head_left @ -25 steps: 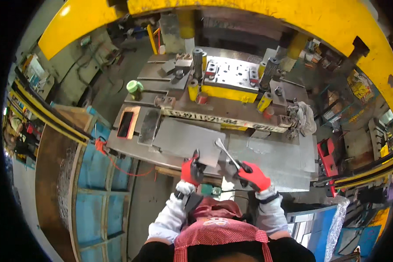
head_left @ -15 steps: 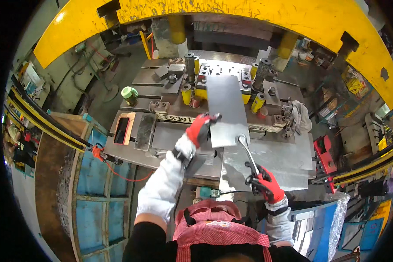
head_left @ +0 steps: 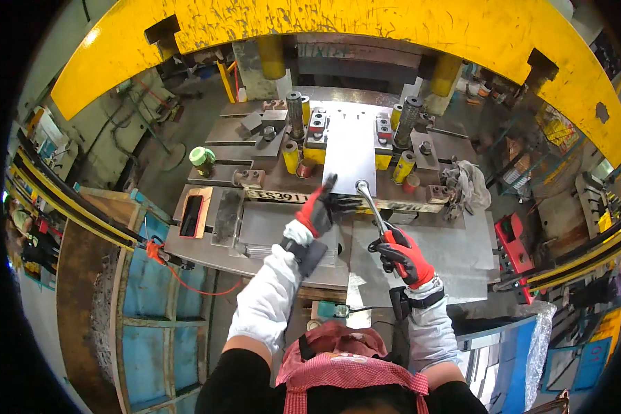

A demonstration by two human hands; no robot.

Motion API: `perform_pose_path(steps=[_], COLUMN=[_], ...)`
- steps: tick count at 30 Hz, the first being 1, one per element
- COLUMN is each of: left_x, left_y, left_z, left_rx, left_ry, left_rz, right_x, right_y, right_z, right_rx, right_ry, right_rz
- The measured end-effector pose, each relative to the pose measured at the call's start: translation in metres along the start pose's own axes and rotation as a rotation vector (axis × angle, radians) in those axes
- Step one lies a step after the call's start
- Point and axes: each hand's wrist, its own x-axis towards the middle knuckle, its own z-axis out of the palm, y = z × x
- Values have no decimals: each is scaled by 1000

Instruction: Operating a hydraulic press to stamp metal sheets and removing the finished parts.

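Observation:
A bright rectangular metal sheet (head_left: 350, 155) lies on the die (head_left: 386, 160) of the press, between two clamp-like blocks. My right hand (head_left: 407, 259), in a red and black glove, is closed around a metal pick-up tool (head_left: 375, 208). The tool's round end rests on the sheet's near right corner. Close to the near left corner is my left hand (head_left: 321, 210), gloved the same way, with its fingers stretched out and apart. Whether its fingertips touch the sheet's edge I cannot tell. Below that hand sits a stack of metal sheets (head_left: 269, 228).
Dark guide posts (head_left: 295, 116) and yellow cylinders (head_left: 291, 157) flank the die. A yellow press beam (head_left: 366, 17) arches over the far side. At left are a green-lidded jar (head_left: 201, 160) and a phone (head_left: 192, 215); at right, a grey rag (head_left: 468, 188) and a red control box (head_left: 513, 248).
The metal sheet has moved away from me and slightly left, from raised and tilted to lying on the die. My right hand followed with the tool; my left hand's fingers have opened off the sheet.

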Motion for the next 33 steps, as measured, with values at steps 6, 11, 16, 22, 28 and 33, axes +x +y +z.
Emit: perform_pose_path(steps=[6, 11, 16, 22, 28, 33], left_x=[15, 20, 24, 31, 33, 28], left_y=[-25, -29, -25, -33, -29, -28], left_z=[1, 22, 16, 9, 13, 9], left_rx=[93, -38, -169, -97, -100, -41], left_ry=[307, 370, 398, 308, 407, 327], left_rz=[223, 221, 187, 306, 276, 279], right_x=[2, 3, -50, -137, -158, -158], right_y=[0, 1, 15, 89, 145, 176], right_z=[-3, -5, -10, -95, -181, -223], right_rx=[-76, 40, 58, 53, 20, 22], right_ry=[-93, 18, 155, 528, 747, 676], right_rz=[-30, 84, 11, -11, -110, -84])
